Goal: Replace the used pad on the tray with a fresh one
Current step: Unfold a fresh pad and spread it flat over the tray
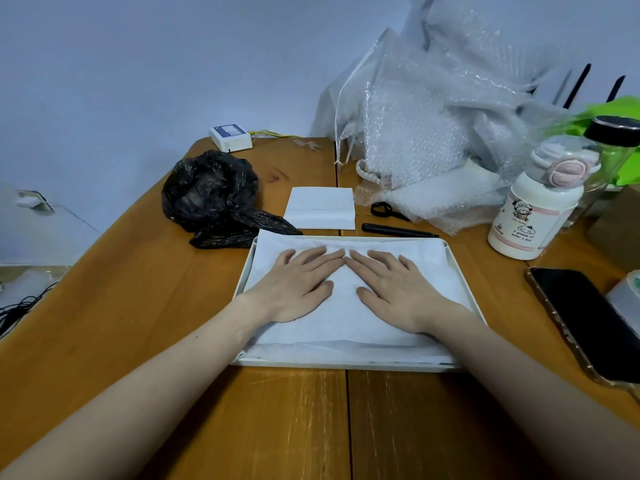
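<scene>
Pressing down flat, both hands sit on the white pad (346, 327) that lies spread inside the shallow white tray (462, 271), which rests on the wooden table (138, 323) dead centre. The left hand (294, 285) and the right hand (398, 289) are both open, fingers stretched out, palms on the pad, gripping nothing. Their index fingertips nearly meet, pointing toward 12 o'clock. The pad fills pretty much the whole tray, and its far edge rides up a bit over the rim at about 11 o'clock.

Just past the tray at 12 o'clock there's a folded white pad (320, 207) lying flat on the table, apart from the tray. At 10 o'clock sits a crumpled black plastic bag (214, 195), its tail just reaching the tray's far left corner. Further back in the same direction is a small white box (230, 136) with a yellow cable.

At 1 o'clock there's a black pen-like stick (398, 231) right beside the tray's far edge, and black scissors (386, 209), I think, half tucked under a big heap of bubble wrap (433, 126). Out at 2 o'clock stands a white bottle with a pink lid (533, 209), upright, and at 3 o'clock a black phone (585, 320) lies face up.
</scene>
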{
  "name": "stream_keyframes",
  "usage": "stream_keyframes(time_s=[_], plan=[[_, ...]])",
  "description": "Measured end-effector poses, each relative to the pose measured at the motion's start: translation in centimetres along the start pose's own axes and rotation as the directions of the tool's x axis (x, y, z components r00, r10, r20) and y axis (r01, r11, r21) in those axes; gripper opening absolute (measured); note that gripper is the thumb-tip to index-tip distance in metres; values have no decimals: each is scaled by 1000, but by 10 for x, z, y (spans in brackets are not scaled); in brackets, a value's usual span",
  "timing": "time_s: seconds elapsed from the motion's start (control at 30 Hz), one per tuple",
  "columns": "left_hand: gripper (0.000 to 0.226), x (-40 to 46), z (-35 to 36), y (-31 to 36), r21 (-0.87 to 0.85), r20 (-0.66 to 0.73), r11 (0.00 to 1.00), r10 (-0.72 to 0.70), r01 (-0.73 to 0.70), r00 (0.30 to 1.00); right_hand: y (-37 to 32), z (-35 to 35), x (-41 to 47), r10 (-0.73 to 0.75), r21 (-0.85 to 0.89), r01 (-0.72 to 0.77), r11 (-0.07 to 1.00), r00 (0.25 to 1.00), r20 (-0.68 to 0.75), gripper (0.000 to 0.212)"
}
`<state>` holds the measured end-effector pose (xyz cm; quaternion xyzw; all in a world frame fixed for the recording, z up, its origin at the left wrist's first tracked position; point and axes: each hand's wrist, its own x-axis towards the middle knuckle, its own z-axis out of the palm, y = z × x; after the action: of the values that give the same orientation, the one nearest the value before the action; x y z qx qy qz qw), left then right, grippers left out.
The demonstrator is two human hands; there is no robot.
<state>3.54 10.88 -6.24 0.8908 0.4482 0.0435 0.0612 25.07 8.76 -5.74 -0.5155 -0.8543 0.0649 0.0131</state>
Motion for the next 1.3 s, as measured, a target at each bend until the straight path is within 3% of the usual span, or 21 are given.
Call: stream_keyframes(time_s=[0.2,0.37,0.53,0.73,0.83,0.97,1.13,1.3], plan=[[48,3,1,3,-58,-12,997,-60,59,998,-4,2,4,38,30,-37,999,998,-57,75],[47,0,0,2,-90,-43,989,-118,114,992,0,1,4,95,97,-89,991,994,-62,52],[53,-7,0,0,-58,-31,978,-203,201,979,10,-2,-9,197,150,-187,971,979,-51,57],[77,-24,-4,-1,10,-208,939,-333,343,920,14,-8,-21,330,102,-322,941,941,-78,66],[75,-24,-3,2,49,-198,930,-348,364,916,12,-9,-25,389,103,-381,919,919,-67,68],[59,-25,-8,3,-49,-108,930,-367,364,924,12,-8,-24,392,128,-384,914,919,-45,69],[70,-19,-8,2,-27,-48,931,-364,363,930,18,-11,-20,391,123,-385,915,920,-29,70],[71,-11,-6,2,-12,-89,928,-371,371,924,26,-11,-16,386,47,-384,922,922,-34,73]])
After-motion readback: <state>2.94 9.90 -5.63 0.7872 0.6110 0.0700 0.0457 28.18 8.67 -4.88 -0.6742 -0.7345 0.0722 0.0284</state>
